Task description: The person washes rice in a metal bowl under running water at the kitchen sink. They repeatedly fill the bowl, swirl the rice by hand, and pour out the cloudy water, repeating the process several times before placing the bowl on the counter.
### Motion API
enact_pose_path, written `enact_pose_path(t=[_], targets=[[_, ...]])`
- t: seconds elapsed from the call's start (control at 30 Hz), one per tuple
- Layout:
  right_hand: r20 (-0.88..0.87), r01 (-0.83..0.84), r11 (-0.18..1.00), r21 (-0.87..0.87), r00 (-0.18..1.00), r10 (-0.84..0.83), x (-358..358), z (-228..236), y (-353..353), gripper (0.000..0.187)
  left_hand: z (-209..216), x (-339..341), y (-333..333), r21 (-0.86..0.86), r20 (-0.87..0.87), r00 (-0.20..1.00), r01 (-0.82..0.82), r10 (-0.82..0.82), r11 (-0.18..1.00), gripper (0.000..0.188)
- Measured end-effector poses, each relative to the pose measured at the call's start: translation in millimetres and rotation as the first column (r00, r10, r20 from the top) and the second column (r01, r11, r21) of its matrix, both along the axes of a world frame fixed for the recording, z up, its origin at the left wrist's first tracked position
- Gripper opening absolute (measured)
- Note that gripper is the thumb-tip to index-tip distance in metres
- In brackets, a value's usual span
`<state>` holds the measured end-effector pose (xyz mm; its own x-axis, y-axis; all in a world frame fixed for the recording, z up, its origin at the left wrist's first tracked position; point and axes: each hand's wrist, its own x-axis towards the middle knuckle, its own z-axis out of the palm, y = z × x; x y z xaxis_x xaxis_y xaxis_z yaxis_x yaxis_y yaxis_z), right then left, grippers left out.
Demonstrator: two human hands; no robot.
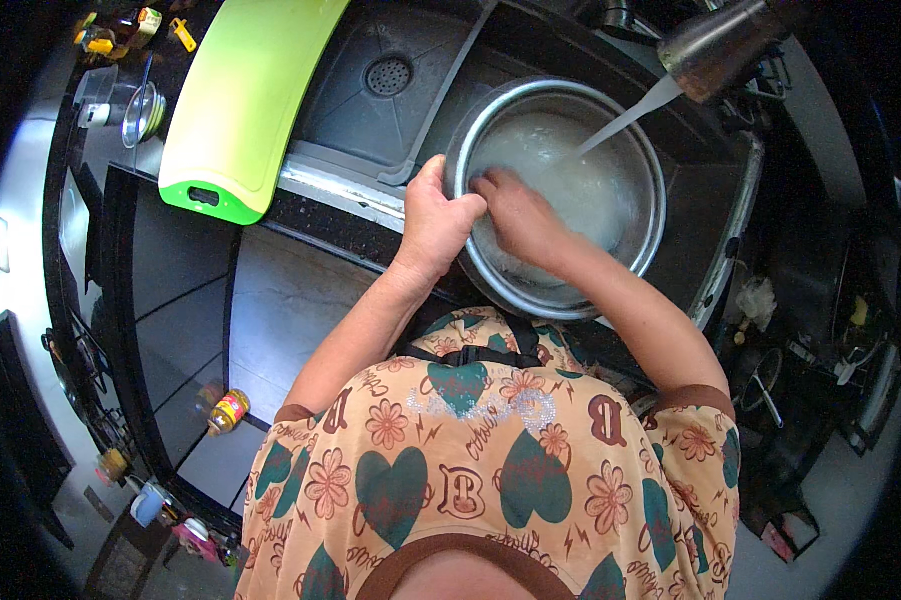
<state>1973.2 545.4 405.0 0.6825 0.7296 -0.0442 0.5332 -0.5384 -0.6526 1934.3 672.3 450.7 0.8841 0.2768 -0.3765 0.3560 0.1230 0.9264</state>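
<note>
A round metal bowl stands in the right basin of the dark sink, holding cloudy whitish water. My left hand is closed on the bowl's left rim, its thumb over the edge. Inside the bowl, my right hand reaches down by the left wall. Its fingers are smeared and partly under the cloudy water, so whether they hold anything is hidden. From a metal faucet at the upper right, a stream of water pours into the bowl.
A bright green cutting board lies left of the sink, across the counter edge. Between it and the bowl is the left basin, with a round drain. A jar with a yellow-red label is at the lower left. A glass bowl stands beyond the board.
</note>
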Motion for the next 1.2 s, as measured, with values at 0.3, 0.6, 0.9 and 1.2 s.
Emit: enact_pose_path(t=[0.3, 0.6, 0.9, 1.2], targets=[[-0.033, 0.026, 0.755, -0.656, 0.997, -0.063, 26, 24, -59, 0.066, -2, -6, -6, 0.041, 0.043, 0.997, 0.067, -0.069, 0.997, 0.021], [-0.387, -0.286, 0.868, -0.407, 0.914, 0.121, -5, 1, -40, 0.028, 1, -7, -1, 0.028, -0.022, 0.997, 0.077, -0.076, 0.997, 0.032], [0.097, -0.014, 0.981, -0.193, 0.995, 0.034, 5, -13, -9, 0.040, 12, -3, -9, 0.083, 0.026, 0.994, 0.102, -0.104, 0.991, 0.021], [-0.180, 0.036, 0.765, -0.643, 0.964, -0.197, 26, 25, -67, 0.073, 6, 0, -6, 0.054, 0.029, 0.996, 0.080, -0.082, 0.995, 0.019]])
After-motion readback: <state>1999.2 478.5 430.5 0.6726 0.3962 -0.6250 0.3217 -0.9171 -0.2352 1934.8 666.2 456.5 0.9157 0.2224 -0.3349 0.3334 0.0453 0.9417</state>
